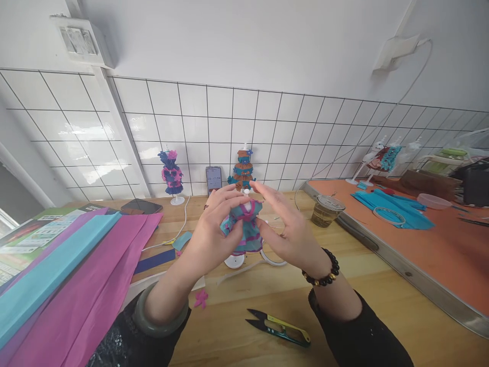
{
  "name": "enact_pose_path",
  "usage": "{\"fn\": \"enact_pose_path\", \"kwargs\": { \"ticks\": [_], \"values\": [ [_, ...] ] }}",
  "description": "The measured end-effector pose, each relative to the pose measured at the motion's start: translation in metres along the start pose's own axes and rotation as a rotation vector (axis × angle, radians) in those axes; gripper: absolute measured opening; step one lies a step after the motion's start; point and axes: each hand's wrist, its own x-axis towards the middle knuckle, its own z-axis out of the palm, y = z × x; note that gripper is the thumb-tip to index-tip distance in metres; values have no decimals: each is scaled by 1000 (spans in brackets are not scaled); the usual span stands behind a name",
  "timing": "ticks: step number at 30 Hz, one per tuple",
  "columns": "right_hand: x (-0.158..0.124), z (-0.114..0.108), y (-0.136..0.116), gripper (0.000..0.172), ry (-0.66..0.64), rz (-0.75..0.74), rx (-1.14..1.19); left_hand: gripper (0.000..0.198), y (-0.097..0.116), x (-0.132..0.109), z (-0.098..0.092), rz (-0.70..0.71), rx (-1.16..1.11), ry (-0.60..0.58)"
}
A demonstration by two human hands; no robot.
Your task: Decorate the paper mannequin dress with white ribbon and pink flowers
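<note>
A small turquoise dress (250,235) with pink-purple trim is on a miniature dress form, whose round white base (234,262) rests on the wooden table. From the left, my left hand (216,224) curves around the dress with its fingers stretched out and its thumb at the front. My right hand (287,227) is on the other side, fingers extended, its thumb close to the bodice. Whether the fingertips press the dress I cannot tell. Thread snips (278,327) with a yellow and green handle lie in front, and a pink paper flower (200,298) lies near my left wrist.
Pink and blue paper sheets (95,265) cover the left. Two dressed miniature forms (171,173) and a phone (214,179) stand against the tiled wall. To the right are a lidded jar (327,210) and a raised orange board (431,255) with blue paper (401,204).
</note>
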Motion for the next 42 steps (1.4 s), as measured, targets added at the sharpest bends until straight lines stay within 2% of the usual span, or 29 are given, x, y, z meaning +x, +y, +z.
{"fn": "enact_pose_path", "kwargs": {
  "ticks": [3, 6, 8, 10, 15, 18, 26, 42],
  "values": [
    [0, 1, 8, 54, 68, 72, -4, 49, -5, 0, -4, -46, -39, -15],
    [-1, 6, 17, 32, 165, 226, -22, 53, -12, -1, -8, -98, -93, -18],
    [-1, 10, 21, 14, 165, 301, -42, 53, -16, -1, -11, -126, -120, -12],
    [-1, 13, 22, 8, 119, 284, -53, 54, -19, -1, -13, -153, -132, -9],
    [-2, 24, 15, 16, -22, 61, -118, 54, -23, 0, -15, -175, -133, 3],
    [-5, 32, 13, 22, -84, -7, -204, 54, -23, 0, -14, -180, -129, 7],
    [-7, 39, 11, 26, -154, -51, -350, 53, -20, 2, -14, -196, -110, 7],
    [-5, 40, 11, 21, -187, -58, -310, 47, -21, 0, -14, -225, -100, 34]
  ]
}}
